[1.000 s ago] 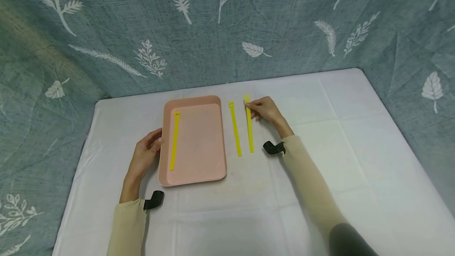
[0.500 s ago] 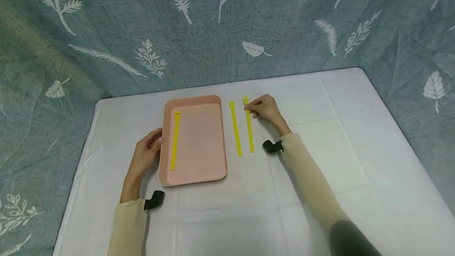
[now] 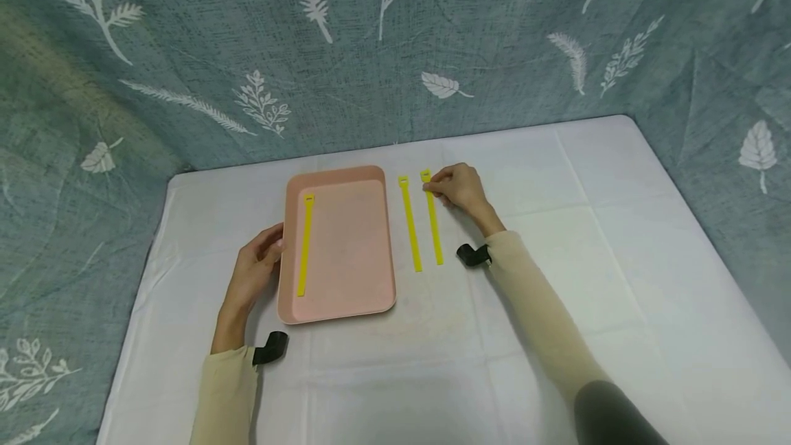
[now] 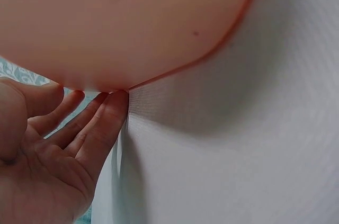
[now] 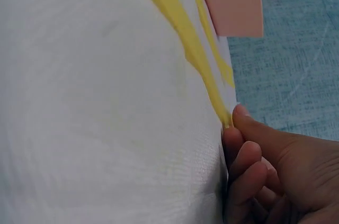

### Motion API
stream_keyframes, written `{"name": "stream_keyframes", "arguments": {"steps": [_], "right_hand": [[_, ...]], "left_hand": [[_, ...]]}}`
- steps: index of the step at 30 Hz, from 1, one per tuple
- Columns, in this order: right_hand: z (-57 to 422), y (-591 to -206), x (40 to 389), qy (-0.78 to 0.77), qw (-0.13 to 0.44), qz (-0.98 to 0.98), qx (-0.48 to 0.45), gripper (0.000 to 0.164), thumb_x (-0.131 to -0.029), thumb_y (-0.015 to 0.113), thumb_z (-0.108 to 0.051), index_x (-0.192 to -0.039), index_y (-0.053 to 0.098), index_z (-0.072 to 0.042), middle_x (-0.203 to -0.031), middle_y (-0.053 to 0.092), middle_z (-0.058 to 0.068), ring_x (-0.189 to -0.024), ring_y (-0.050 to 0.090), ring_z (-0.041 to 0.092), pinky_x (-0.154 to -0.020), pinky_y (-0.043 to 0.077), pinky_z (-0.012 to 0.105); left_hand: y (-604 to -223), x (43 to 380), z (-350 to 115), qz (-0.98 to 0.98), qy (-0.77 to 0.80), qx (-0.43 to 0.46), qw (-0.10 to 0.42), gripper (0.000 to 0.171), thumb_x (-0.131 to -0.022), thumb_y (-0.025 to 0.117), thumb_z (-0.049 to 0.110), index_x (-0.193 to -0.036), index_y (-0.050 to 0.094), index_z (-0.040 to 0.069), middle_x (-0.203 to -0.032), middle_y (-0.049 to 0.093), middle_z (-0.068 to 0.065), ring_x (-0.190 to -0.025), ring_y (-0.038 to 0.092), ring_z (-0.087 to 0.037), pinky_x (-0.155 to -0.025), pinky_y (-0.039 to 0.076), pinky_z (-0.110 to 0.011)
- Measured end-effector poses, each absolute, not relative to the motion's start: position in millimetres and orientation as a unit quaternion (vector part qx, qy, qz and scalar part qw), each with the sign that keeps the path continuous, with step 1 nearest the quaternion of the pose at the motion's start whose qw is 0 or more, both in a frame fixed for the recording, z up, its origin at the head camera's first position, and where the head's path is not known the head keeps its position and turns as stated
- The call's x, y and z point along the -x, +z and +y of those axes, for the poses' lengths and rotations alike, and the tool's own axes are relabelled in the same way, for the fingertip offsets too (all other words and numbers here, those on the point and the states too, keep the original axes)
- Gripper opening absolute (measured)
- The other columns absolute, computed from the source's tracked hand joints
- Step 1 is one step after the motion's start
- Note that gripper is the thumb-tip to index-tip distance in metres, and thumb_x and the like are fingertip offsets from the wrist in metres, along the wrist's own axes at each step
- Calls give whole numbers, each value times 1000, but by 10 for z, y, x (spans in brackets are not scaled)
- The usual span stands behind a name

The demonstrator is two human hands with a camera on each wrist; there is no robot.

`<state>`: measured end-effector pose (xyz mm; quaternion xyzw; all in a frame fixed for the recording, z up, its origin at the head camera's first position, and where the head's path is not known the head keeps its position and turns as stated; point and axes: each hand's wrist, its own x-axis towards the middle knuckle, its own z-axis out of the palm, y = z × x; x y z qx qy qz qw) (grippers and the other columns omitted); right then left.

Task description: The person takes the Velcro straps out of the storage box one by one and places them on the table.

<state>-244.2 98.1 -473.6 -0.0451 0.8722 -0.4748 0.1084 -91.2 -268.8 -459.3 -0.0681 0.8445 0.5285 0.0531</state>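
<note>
My right hand [image 3: 460, 187] pinches a yellow cable tie [image 3: 434, 225] near its slotted head, thumb against fingertips. In the right wrist view the strap [image 5: 196, 57] runs from those fingertips along the white cloth. Just left of it a second yellow cable tie [image 3: 410, 229] lies flat, roughly parallel. A third yellow cable tie [image 3: 305, 246] lies lengthwise in the left part of a pink rectangular tray [image 3: 349, 253]. My left hand [image 3: 252, 266] rests at the tray's left side; in the left wrist view its fairly straight fingers [image 4: 103, 128] touch the tray's edge.
A white cloth [image 3: 395, 383] covers the table under everything. Behind and to both sides hangs a green-blue curtain [image 3: 346, 101] with white leaf prints, close to the table's back edge. Each wrist wears a small black camera.
The pinched cable tie's head has shifted slightly left and toward me, and the right hand with it. The left hand and the tray stay in place.
</note>
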Motion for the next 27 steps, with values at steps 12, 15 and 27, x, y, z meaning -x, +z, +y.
{"name": "stream_keyframes", "arguments": {"steps": [12, 15, 27], "right_hand": [[969, -4741, 2413, -466, 102, 878, 28, 24, -83, 76, -24, -94, 73, -3, -70, 71, 10, -42, 55, 8, -43, 46, 22], [968, -4743, 2403, -465, 102, 879, 26, 24, -83, 75, -23, -94, 73, -3, -70, 71, 11, -42, 56, 9, -44, 46, 23], [932, -4703, 2420, -499, 97, 861, 24, 27, -88, 70, -25, -95, 71, 2, -71, 70, 12, -47, 58, 6, -49, 51, 21]], "left_hand": [[-4622, 902, -2675, 844, 529, 71, 55, 49, -102, 46, 21, -147, 36, 3, -144, 45, -21, -97, 55, -1, -72, 50, -13], [-4625, 898, -2670, 845, 527, 72, 56, 49, -102, 46, 21, -147, 36, 4, -144, 45, -21, -97, 55, -2, -71, 50, -14], [-4607, 906, -2664, 845, 527, 76, 49, 50, -102, 45, 24, -147, 36, 6, -145, 45, -20, -101, 54, -2, -74, 49, -10]]}}
